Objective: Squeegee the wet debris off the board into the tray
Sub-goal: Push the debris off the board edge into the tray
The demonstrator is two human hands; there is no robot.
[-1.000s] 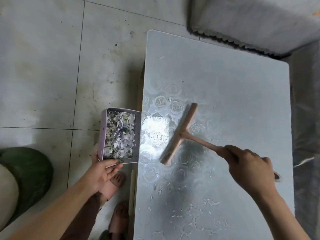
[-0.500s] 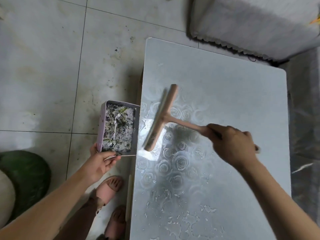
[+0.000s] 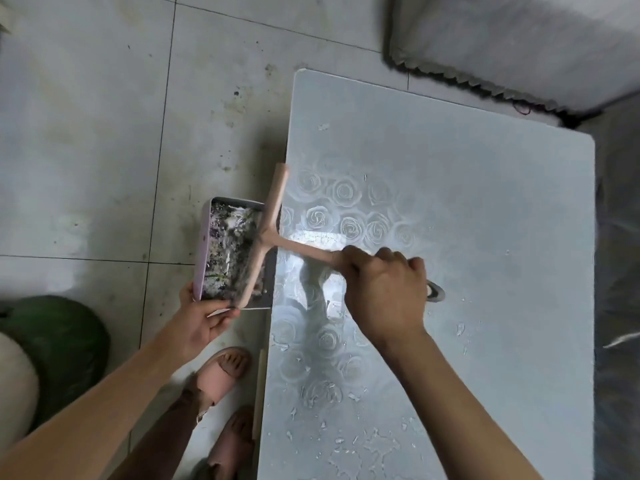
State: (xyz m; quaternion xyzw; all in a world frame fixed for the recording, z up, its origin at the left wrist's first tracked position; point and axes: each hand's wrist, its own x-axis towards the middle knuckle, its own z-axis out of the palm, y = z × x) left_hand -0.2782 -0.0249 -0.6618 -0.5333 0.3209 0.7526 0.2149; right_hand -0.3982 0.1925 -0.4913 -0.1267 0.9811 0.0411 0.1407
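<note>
Fingers (image 3: 388, 259) of the right hand (image 3: 384, 299) are wrapped round the squeegee (image 3: 270, 220) handle; the tray (image 3: 202, 251) is gripped by the left hand (image 3: 201, 320) at the board (image 3: 467, 202) edge. Since a second ago the blade has been drawn over the tray, so that stroke's debris (image 3: 228, 244) is judged delivered. No writing is legible.

Soft, even light; white glare patch near the left edge of the wet board (image 3: 450, 202), faint shadow below it. Motion blur on the squeegee blade (image 3: 268, 216); frame corners bowed.
</note>
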